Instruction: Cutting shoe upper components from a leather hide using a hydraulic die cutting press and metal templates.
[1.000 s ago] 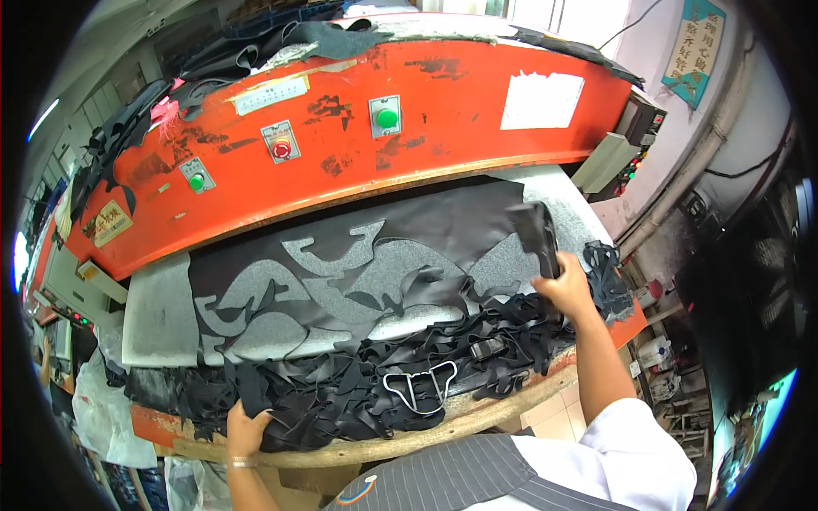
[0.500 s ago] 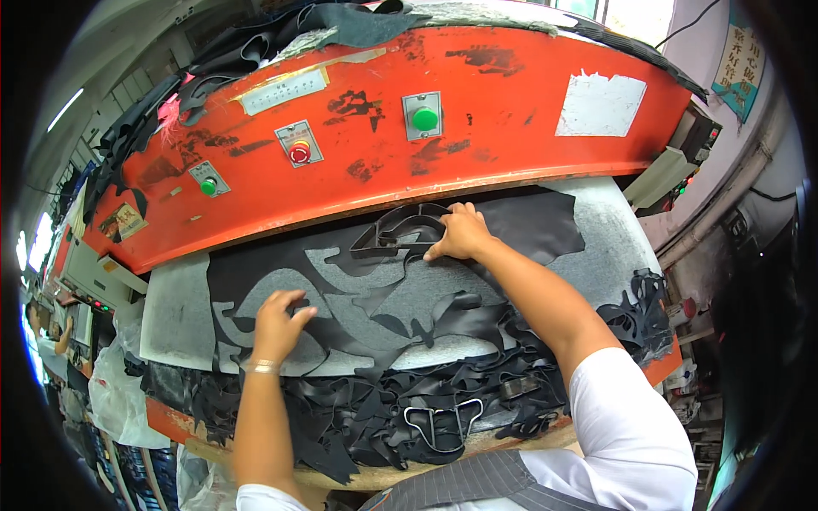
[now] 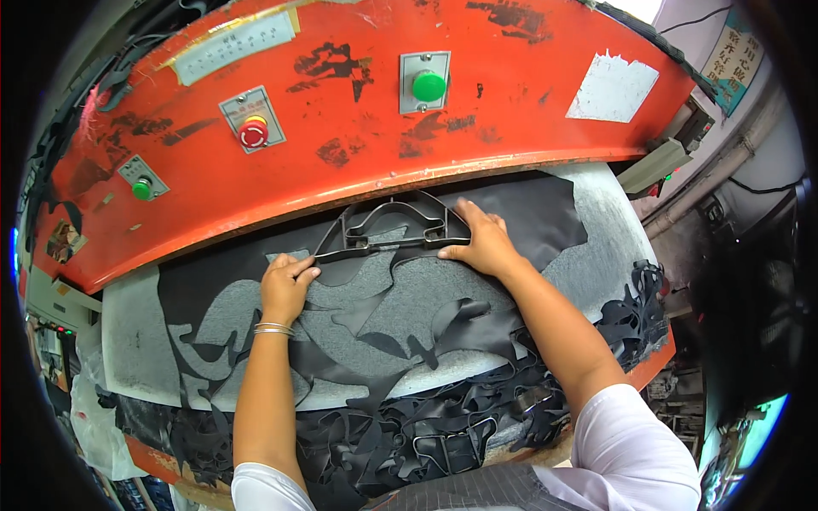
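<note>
Reaching forward over the board (image 3: 609, 230) in the head view, both hands met at the cutting die (image 3: 396, 244), a dark arched frame of metal strip lying on the far part of the black sheet (image 3: 520, 209), close to the lower edge of the red press beam (image 3: 358, 128). The right hand (image 3: 487, 243) had hold of the die's right end, thumb along the straight near side and fingers, partly spread, behind the outer curve. The left hand (image 3: 285, 289) was half curled, thumb and forefinger at the die's left tip; whether it pinched the metal or merely steadied it could not be told.

Judging by the curved openings, with grey showing through, much of the sheet's near and left parts had already been cut out. Whole material remained at the far right and in the strip along the beam, so the cutting looked well advanced but unfinished. Grey also appeared just inside the die's near side, so its placing did not look settled. Loose black pieces remained among the openings, and scraps (image 3: 358, 443) were heaped along the near edge, with a second metal frame (image 3: 446, 453) lying among them, apart from both hands.
</note>
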Motion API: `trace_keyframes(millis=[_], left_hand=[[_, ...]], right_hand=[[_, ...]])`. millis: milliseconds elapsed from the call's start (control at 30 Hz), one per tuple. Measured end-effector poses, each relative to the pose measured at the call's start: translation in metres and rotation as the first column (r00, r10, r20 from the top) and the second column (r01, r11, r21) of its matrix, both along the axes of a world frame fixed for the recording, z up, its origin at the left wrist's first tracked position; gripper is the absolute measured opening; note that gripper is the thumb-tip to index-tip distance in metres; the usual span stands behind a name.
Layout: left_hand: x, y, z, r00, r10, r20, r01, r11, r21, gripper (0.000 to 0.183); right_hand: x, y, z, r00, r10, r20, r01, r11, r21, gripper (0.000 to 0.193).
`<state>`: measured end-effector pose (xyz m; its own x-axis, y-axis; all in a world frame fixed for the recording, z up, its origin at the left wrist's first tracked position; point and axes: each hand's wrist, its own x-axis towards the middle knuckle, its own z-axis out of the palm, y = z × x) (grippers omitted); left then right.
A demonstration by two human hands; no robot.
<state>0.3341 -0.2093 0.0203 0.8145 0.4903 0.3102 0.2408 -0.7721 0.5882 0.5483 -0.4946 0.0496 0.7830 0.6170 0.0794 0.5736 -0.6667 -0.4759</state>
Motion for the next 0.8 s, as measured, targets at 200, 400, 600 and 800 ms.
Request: trace_keyframes(millis=[200, 400, 600, 800], left_hand=[[0.002, 0.002, -0.001, 0.998, -0.021, 0.052, 0.026, 0.995, -0.099, 0.017], [0.003, 0.005, 0.006, 0.996, -0.016, 0.091, 0.023, 0.997, -0.077, 0.013], [0.005, 0.001, 0.002, 0.995, -0.034, 0.096, 0.041, 0.997, -0.067, 0.014], [0.005, -0.002, 0.001, 0.994, 0.032, 0.106, -0.026, 0.998, -0.058, 0.013]], right_hand=[[-0.009, -0.008, -0.027, 0.986, 0.093, 0.136, -0.114, 0.981, 0.155, 0.079], [-0.006, 0.0, -0.015, 0.994, 0.084, 0.075, -0.096, 0.977, 0.191, 0.075], [-0.003, -0.004, -0.022, 0.998, 0.061, 0.027, -0.065, 0.983, 0.172, 0.076], [0.004, 0.001, -0.03, 0.987, 0.116, 0.116, -0.138, 0.967, 0.214, 0.078]])
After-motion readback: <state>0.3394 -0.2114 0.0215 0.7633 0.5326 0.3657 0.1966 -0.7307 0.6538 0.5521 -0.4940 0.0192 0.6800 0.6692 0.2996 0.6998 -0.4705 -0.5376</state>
